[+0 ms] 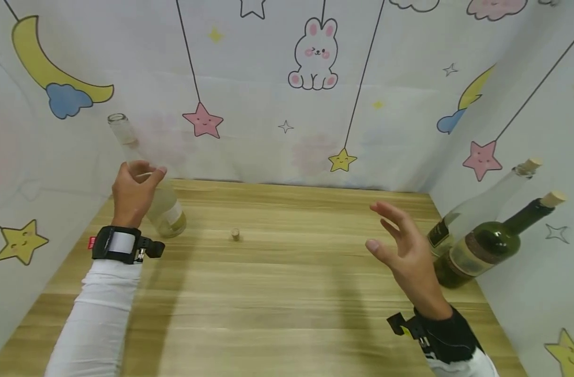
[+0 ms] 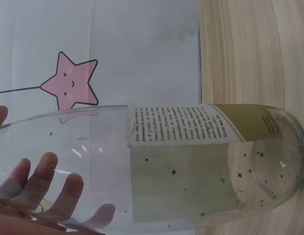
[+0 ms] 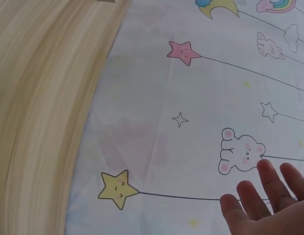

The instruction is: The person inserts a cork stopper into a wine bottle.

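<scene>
At the left back of the table, my left hand [image 1: 133, 191] grips a clear glass bottle [image 1: 166, 217] around its upper body. The bottle's neck is uncorked and rises above the hand. In the left wrist view, fingers [image 2: 68, 196] show through the glass, and the bottle [image 2: 176, 186] bears a white-and-gold label with print. A small cork [image 1: 235, 234] stands on the table to the right of this bottle. My right hand [image 1: 404, 251] is raised over the right side, thumb and fingers apart, holding nothing; its fingers [image 3: 272, 186] also appear in the right wrist view.
At the right edge stand a dark green bottle [image 1: 489, 243] and a clear bottle [image 1: 480, 201], both with corks in their necks. The wooden table [image 1: 277, 293] meets white walls printed with stars, moons and a rabbit at the back and sides.
</scene>
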A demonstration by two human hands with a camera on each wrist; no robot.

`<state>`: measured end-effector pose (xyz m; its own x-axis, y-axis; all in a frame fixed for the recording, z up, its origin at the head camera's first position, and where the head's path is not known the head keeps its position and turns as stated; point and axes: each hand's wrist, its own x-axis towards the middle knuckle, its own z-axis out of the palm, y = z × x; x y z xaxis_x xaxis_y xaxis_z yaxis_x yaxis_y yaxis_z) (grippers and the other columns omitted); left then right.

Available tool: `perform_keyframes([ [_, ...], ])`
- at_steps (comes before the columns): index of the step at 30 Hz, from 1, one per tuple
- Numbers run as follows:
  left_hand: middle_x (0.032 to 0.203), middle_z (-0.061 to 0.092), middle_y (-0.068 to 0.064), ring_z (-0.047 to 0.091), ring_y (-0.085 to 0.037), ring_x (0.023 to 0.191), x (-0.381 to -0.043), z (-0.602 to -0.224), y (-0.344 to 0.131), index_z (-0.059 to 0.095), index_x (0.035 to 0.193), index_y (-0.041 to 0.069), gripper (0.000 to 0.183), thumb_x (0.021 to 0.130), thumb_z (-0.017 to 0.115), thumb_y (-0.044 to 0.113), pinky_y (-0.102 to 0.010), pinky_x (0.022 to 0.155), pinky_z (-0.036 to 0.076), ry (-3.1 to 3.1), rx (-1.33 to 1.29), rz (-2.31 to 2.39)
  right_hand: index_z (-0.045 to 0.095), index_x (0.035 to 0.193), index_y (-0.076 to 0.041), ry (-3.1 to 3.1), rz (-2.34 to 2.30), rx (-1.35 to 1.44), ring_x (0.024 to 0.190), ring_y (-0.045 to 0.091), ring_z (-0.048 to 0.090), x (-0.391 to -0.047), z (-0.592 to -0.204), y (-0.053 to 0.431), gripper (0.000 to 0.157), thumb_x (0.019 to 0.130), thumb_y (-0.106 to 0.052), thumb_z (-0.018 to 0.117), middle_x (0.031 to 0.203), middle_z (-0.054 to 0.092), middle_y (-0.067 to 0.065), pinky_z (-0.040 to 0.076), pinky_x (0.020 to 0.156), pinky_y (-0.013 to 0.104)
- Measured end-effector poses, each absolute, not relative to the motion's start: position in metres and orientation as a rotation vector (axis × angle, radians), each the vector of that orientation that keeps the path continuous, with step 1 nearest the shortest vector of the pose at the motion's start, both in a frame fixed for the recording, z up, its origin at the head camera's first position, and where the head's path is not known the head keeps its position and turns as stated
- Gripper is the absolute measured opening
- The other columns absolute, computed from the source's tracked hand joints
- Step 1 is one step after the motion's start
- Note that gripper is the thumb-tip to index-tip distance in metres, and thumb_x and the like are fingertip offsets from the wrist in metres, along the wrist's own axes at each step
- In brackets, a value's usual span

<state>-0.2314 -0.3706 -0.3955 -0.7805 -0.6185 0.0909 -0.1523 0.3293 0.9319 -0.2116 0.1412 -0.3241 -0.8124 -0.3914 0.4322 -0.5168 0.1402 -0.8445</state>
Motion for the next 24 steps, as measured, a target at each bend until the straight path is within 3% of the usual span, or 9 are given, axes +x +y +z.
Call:
perform_keyframes([
  [3, 0.102, 0.051, 0.019, 0.055, -0.031, 0.127, -0.226, -0.395, -0.371, 0.048, 0.128, 0.016, 0.057, 0.089, 0.065, 0.054, -0.041, 0.096, 0.047, -2.172, 0.666, -1.438, 0.042, 0.147, -0.004, -2.314, 1.774, 0.909, 0.140, 0.022, 0.037, -0.209, -0.330, 0.142, 0.063, 0.090, 0.013, 0.062, 0.147, 0.043, 0.021, 0.030, 0.118, 0.026],
  [9, 0.101, 0.050, 0.015, 0.053, -0.036, 0.127, -0.207, -0.387, -0.360, 0.050, 0.123, 0.014, 0.054, 0.090, 0.065, 0.053, -0.056, 0.100, 0.045, -2.176, 0.615, -1.396, 0.043, 0.147, -0.010, -2.369, 1.752, 0.889, 0.140, 0.023, 0.037, -0.205, -0.337, 0.146, 0.064, 0.090, 0.011, 0.065, 0.146, 0.045, 0.018, 0.031, 0.118, 0.025],
  [14, 0.104, 0.054, 0.014, 0.056, -0.034, 0.122, -0.185, -0.370, -0.340, 0.054, 0.123, 0.013, 0.050, 0.091, 0.066, 0.050, -0.045, 0.091, 0.046, -2.226, 0.493, -1.331, 0.044, 0.146, -0.010, -2.374, 1.765, 0.876, 0.140, 0.023, 0.037, -0.204, -0.342, 0.150, 0.063, 0.090, 0.010, 0.065, 0.146, 0.046, 0.017, 0.032, 0.117, 0.023],
  [22, 0.106, 0.064, 0.007, 0.062, 0.001, 0.099, -0.149, -0.340, -0.283, 0.058, 0.119, 0.013, 0.040, 0.092, 0.070, 0.040, -0.024, 0.088, 0.052, -2.287, 0.283, -1.274, 0.043, 0.147, -0.012, -2.398, 1.782, 0.894, 0.140, 0.022, 0.037, -0.199, -0.355, 0.160, 0.064, 0.091, 0.008, 0.066, 0.147, 0.045, 0.014, 0.032, 0.117, 0.024],
  [24, 0.107, 0.063, 0.006, 0.062, 0.003, 0.097, -0.140, -0.334, -0.264, 0.060, 0.115, 0.010, 0.035, 0.093, 0.070, 0.035, -0.024, 0.092, 0.054, -2.295, 0.198, -1.283, 0.043, 0.148, -0.013, -2.404, 1.803, 0.886, 0.141, 0.021, 0.037, -0.198, -0.357, 0.162, 0.064, 0.091, 0.007, 0.066, 0.148, 0.045, 0.014, 0.031, 0.118, 0.026],
])
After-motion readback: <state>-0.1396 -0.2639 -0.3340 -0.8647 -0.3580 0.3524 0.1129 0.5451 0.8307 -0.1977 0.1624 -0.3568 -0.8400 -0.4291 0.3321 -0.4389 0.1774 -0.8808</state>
